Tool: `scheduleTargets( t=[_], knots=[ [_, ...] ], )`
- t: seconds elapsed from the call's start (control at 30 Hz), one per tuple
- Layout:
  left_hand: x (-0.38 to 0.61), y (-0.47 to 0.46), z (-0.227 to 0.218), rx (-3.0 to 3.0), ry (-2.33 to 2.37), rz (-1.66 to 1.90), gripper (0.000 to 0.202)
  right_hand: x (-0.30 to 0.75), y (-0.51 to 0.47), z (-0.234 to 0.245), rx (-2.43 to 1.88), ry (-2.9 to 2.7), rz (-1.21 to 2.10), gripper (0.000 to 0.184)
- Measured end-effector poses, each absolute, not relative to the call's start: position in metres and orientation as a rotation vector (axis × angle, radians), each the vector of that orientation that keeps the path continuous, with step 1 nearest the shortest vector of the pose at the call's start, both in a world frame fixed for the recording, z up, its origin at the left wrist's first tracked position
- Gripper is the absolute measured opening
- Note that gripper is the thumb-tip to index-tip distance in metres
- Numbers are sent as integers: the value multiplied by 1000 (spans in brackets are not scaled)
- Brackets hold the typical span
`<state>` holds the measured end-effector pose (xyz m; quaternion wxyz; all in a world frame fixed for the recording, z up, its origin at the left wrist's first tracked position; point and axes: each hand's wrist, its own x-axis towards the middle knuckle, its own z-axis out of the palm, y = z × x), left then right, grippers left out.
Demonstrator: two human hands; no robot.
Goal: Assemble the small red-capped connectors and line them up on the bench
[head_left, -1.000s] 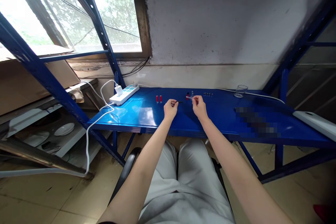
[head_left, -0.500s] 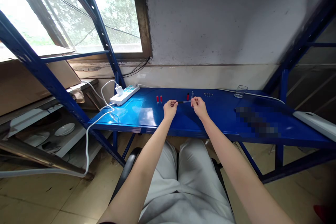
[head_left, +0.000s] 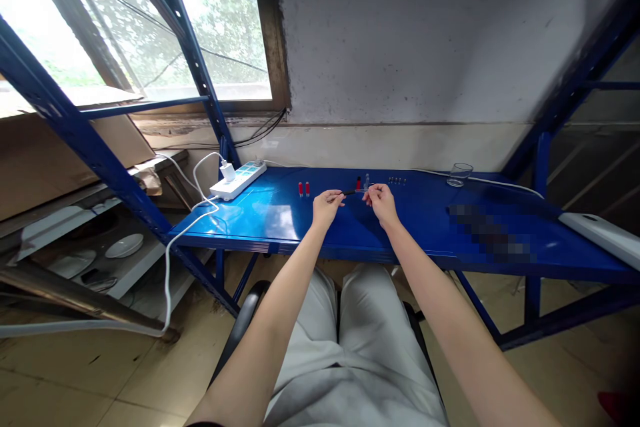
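Over the blue metal shelf (head_left: pixel 280 220), my left hand (head_left: pixel 326 205) is pinched on the dark end of a thin pen-like rod (head_left: pixel 354 192). My right hand (head_left: pixel 383 201) is pinched on its other, clear end. The rod runs level between both hands, just above the shelf. Two small red caps (head_left: pixel 303 188) stand left of my left hand. Another red piece (head_left: pixel 359 182) and a small clear piece (head_left: pixel 367 180) stand just behind the rod. A row of several tiny dark parts (head_left: pixel 397 181) lies behind my right hand.
A white power strip (head_left: pixel 237 179) with a plugged charger and white cable lies at the shelf's back left. A clear glass (head_left: pixel 459 173) stands at the back right, a white flat object (head_left: pixel 600 233) at the far right. Blue rack posts frame both sides; plates sit on a low left shelf.
My hands have come closer together, and the rod now spans between both pinches. A second ago each hand held its own piece apart.
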<state>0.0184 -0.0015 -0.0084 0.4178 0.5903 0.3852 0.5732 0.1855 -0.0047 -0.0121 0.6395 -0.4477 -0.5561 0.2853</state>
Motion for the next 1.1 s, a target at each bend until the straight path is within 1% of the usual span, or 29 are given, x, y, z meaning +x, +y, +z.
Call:
scheduleTargets(
  t=[0.53, 0.73, 0.97, 1.1],
  knots=[
    [19, -8, -4, 1526, 930, 1390, 33, 181, -18, -2, -1085, -1242, 520, 36],
    [23, -9, -5, 1523, 879, 1288, 30, 179, -16, -4, -1063, -1334, 558, 34],
    [23, -6, -7, 1530, 906, 1325, 32, 178, -13, -10, -1018, -1364, 594, 23],
    [22, -6, -6, 1555, 926, 1325, 32, 176, -8, -13, -946, -1370, 644, 25]
  ],
)
